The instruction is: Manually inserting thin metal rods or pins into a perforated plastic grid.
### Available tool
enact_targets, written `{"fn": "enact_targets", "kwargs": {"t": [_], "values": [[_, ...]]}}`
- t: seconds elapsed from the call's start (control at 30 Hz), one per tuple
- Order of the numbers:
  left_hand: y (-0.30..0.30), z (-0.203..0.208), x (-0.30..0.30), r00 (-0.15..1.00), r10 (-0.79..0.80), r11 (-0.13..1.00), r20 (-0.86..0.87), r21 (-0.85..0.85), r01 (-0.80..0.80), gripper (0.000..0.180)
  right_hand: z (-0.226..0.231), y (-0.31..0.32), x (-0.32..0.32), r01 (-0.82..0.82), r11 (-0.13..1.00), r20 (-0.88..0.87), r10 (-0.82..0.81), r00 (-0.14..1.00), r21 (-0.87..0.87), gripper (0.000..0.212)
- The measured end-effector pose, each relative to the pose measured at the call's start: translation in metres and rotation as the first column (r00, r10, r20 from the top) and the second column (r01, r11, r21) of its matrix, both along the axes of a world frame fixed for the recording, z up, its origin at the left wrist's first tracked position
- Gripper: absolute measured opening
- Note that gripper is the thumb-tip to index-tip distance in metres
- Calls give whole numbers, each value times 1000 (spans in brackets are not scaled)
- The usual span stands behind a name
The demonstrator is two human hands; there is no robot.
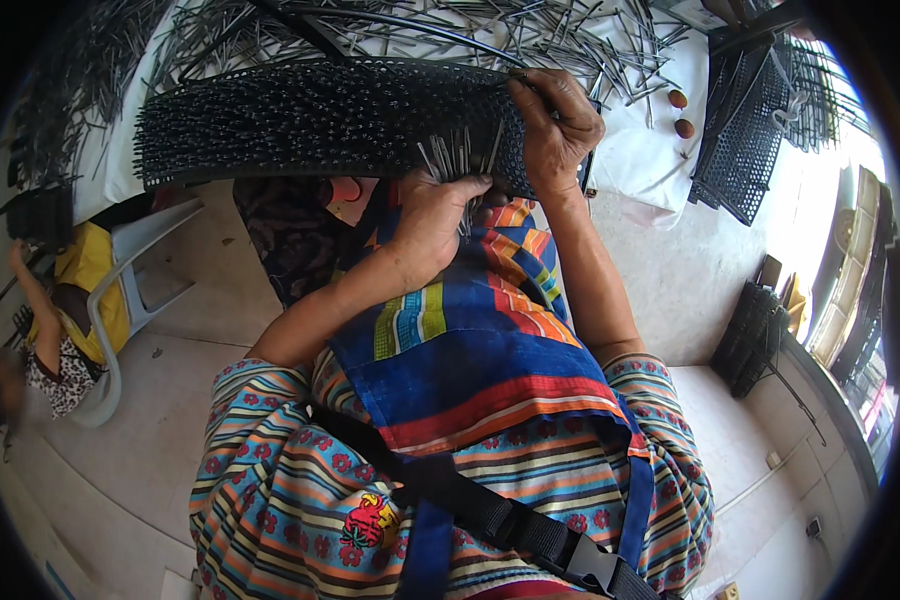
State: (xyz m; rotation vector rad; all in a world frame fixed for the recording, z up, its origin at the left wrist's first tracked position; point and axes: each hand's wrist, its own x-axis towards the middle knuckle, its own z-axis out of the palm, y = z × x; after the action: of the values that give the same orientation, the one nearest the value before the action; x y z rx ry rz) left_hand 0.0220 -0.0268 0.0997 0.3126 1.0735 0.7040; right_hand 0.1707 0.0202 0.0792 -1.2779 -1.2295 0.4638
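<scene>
A long black perforated panel (300,120) lies across in front of me, its left and middle packed with short dark pieces standing in the holes. Toward its right end the bare holes show. My left hand (432,222) is closed around a bunch of thin dark rods (458,155), upright at the panel's near edge, thumb pressed over them. Above the panel's far right corner is my right hand (558,125), its thumb and fingertips pinched together. Whatever lies between those fingertips is too small to make out.
Loose dark rods (610,45) lie scattered over a white-covered table (645,150). Two small brown round things (678,99) rest at its right, beside black mesh panels (740,130). At left a person in yellow (85,290) sits on a pale plastic chair (155,240). Dark stacked panels (750,335) stand on the right.
</scene>
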Motion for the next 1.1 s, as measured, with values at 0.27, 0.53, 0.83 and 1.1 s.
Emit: {"fn": "enact_targets", "kwargs": {"t": [0.27, 0.53, 0.83, 1.1], "values": [[-1, 2, 0, 1000, 19, 1000, 0, 0, -19, 17, 0, -1, 1, 7, 999, -15, -7, 1000, -34, 13], [-3, 0, 0, 1000, 22, 1000, 15, -1, -22, 16, -7, -3, -4, -4, 995, 274, 32, 961, -104, 13], [-6, -1, 4, 997, 70, 998, 22, -4, -70, 16, 11, 12, 0, -11, 982, 562, 117, 819, -189, 13], [-6, -5, 3, 981, 92, 993, 172, 53, -102, 26, 16, -21, 14, -405, 689, -224, 341, 913, -601, 9]]}}
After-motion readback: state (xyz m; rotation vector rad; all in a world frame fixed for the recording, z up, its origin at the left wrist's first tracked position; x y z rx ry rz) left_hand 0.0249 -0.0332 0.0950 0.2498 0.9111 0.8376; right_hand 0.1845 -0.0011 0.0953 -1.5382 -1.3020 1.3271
